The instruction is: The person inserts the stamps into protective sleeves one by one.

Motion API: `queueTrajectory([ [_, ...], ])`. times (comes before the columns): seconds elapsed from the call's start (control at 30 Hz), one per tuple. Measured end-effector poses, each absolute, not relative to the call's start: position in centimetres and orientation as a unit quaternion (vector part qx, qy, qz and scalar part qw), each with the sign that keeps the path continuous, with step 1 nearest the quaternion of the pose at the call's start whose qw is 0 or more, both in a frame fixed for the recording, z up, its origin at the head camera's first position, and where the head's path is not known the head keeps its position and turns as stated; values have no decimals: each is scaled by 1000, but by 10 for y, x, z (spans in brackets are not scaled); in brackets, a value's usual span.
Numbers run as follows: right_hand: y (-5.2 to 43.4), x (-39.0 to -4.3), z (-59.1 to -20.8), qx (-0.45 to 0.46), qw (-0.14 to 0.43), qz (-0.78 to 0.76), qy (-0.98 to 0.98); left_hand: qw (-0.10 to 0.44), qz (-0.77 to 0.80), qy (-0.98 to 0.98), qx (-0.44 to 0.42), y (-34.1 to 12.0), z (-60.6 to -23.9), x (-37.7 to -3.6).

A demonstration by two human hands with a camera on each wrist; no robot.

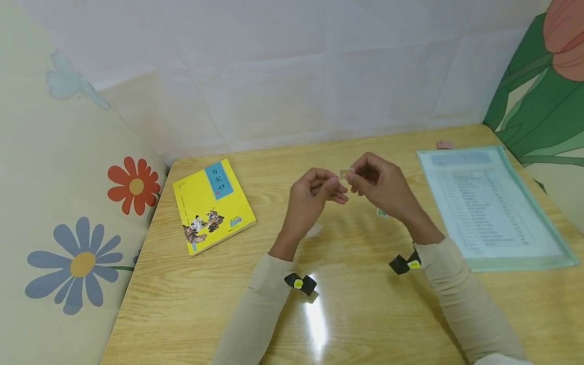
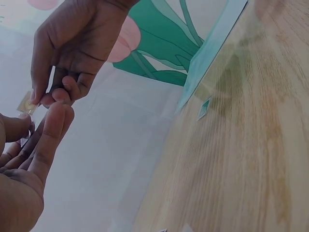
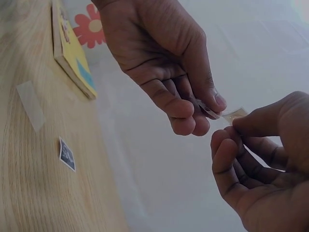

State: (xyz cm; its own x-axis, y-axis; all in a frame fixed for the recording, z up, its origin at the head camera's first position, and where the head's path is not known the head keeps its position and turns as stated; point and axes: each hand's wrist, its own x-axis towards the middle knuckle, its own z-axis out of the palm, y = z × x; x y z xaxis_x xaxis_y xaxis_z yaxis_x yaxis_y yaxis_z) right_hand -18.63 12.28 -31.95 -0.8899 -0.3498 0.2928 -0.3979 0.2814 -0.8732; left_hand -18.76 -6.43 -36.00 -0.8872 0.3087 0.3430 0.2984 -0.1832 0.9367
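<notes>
Sticker piece: a small, pale, see-through slip point(image 1: 345, 174) hangs in the air above the middle of the counter point(image 1: 365, 314), pinched at both ends between my two hands. In the right wrist view it shows as a thin tan tab point(image 3: 235, 115) bridging my fingertips.
Left hand: my left hand point(image 1: 315, 195) pinches its near end between thumb and forefinger, the other fingers curled loosely under.
Right hand: my right hand point(image 1: 376, 180) pinches the far end the same way, fingertips almost touching those of the left.
Risk of tearing: the slip looks thin, so I judge that pulling my hands apart unevenly could rip or crease it.
Risk of sticking: if it is adhesive, which I cannot tell, it may cling to a fingertip or fold on itself.
Risk of dropping: a loose pinch would let it fall onto the pale wood, where it would be hard to spot.
Scraps below: a small dark-printed piece point(image 3: 67, 154) and a strip of clear film point(image 3: 31, 104) lie on the counter under my hands.
Left side: a yellow book point(image 1: 212, 205) lies well apart.
Right side: a green folder with a printed sheet point(image 1: 493, 208) lies flat.
</notes>
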Motion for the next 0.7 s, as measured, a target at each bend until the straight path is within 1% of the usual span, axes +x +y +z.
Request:
queueTrajectory([
  [0.4, 125, -185, -318, 232, -4, 534, -813, -19, 725, 644, 242, -61, -357, -185],
  [0.7, 125, -188, -321, 245, -5, 559, -793, -46, 718, 652, 239, -58, -356, -182],
])
